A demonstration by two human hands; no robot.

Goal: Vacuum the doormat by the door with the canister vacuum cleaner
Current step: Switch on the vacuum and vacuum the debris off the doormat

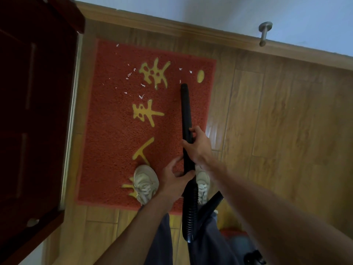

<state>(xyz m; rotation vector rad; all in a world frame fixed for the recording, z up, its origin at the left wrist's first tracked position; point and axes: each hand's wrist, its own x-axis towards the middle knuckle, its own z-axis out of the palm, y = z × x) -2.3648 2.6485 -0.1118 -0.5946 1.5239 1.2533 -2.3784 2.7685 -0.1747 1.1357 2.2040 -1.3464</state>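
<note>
Now the red mat [114,142] lies on the wood floor [277,131], just beside the dark red door [34,111] at the left and near the wooden baseboard [172,25] at the top. It carries yellow characters [147,113] in a column down its middle. Small white scraps [141,96] are scattered over its upper part, mostly on the side nearer the door, and a few lie beyond the tube's tip.

A black tube [186,111] reaches over the right part of the mat, and its tip is near the top yellow character and close to one scrap. The right hand [198,148] is closed around the tube about halfway along it, with the fingers wrapped over the top. The left hand [175,180] grips the lower end of the tube, where the ribbed black hose [190,213] begins; the thumb and fingers are closed on it. The hose bends downward between the person's legs.

Two pale shoes [145,184] stand on the lower edge of the mat, and the right one is partly hidden behind the hose and hands. A metal door stop [264,33] sticks out from the wall [248,10] above the baseboard, well apart from the mat.
</note>
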